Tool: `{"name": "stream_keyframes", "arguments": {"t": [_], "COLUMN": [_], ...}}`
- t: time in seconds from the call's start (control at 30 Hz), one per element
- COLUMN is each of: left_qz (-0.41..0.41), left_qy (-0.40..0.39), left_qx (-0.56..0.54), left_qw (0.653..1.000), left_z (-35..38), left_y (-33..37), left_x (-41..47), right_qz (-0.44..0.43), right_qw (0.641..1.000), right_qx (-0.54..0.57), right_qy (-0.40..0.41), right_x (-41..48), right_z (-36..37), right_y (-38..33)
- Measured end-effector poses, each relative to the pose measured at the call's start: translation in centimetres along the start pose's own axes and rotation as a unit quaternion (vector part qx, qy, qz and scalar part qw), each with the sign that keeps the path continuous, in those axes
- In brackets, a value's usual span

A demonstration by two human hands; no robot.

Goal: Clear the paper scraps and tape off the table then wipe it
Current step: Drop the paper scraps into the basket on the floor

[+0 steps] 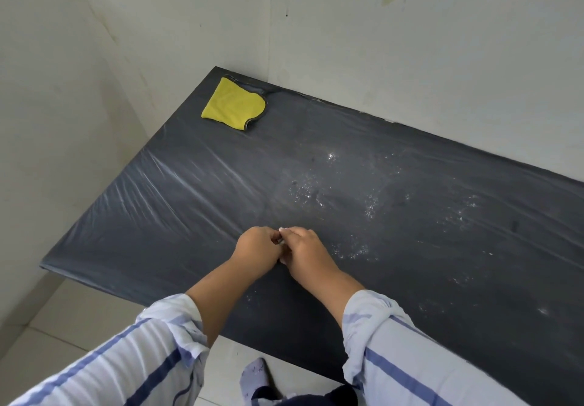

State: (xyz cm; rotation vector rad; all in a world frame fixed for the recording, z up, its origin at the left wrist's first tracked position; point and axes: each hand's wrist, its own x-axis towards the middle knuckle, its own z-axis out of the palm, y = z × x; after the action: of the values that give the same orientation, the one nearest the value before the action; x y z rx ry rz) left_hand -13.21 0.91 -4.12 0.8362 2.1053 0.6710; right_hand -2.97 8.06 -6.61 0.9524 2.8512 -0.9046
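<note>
Lying between the fingertips of both hands, a pale scrap is held over the near middle of the table; whether it is paper or tape cannot be told. The left hand and right hand are set knuckle to knuckle, the fingers of each curled inward and pinched on the scrap, a grip judged suited to balling up something small and sticky. The table is covered with a dark plastic sheet, glossy and finely creased toward the left edge. White specks are scattered over the middle and right, judged to be work for the wiping. A yellow cloth, soft, folded and dark-stitched at the hem, is laid untouched at the far left corner, presumably out of the way until needed.
</note>
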Motion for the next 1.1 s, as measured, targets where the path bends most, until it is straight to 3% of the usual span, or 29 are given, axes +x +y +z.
{"name": "stream_keyframes", "arguments": {"t": [0.17,0.4,0.53,0.87,1.1], "left_qz": [-0.012,0.01,0.017,0.004,0.001], "left_qy": [0.014,-0.01,-0.003,-0.048,0.01], "left_qx": [-0.009,0.039,0.058,-0.026,0.073], "left_qw": [1.0,0.999,0.998,0.999,0.997], "left_z": [0.2,0.1,-0.2,0.0,0.4], "left_y": [-0.4,-0.2,-0.3,0.0,0.6], "left_x": [0.8,1.1,1.0,0.0,0.4], "right_qz": [0.034,0.03,-0.002,0.034,0.015], "right_qw": [0.998,0.998,1.0,0.999,1.0], "right_qx": [0.004,0.039,-0.014,0.001,-0.015], "right_qy": [-0.056,-0.026,-0.011,-0.01,-0.003], "right_x": [0.3,0.3,0.1,-0.2,-0.4], "right_z": [-0.7,-0.3,-0.6,-0.1,0.2], "right_y": [0.1,0.4,0.8,0.4,0.2]}}
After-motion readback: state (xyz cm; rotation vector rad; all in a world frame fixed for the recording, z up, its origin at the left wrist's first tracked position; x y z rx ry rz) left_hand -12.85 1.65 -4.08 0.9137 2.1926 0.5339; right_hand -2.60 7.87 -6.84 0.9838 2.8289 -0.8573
